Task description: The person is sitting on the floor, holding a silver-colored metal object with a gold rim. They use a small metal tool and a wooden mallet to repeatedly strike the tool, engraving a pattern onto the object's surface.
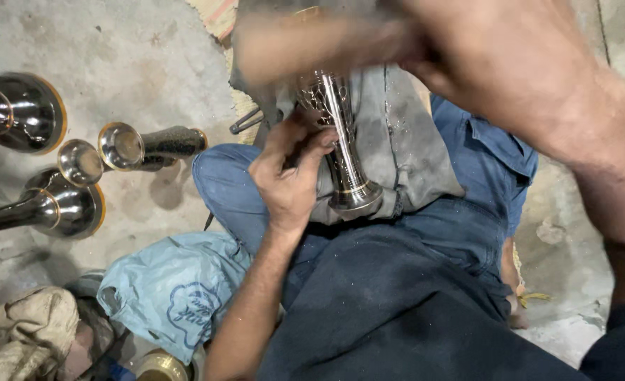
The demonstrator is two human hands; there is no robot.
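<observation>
Right forearm point(580, 120) looms; left hand point(291, 173) grips metal vase point(340, 141) on lap.

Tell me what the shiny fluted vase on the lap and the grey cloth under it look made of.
Shiny fluted vase: likely polished metal, dark mirror finish with a brass-coloured band near the foot; sharp highlights. Grey cloth: woven fabric, matte, creased and smudged.

A crumpled pale blue plastic bag point(175, 289) with a dark blue printed emblem lies on the floor at about seven o'clock, just beside the person's knee. No signs or screens show.
</observation>
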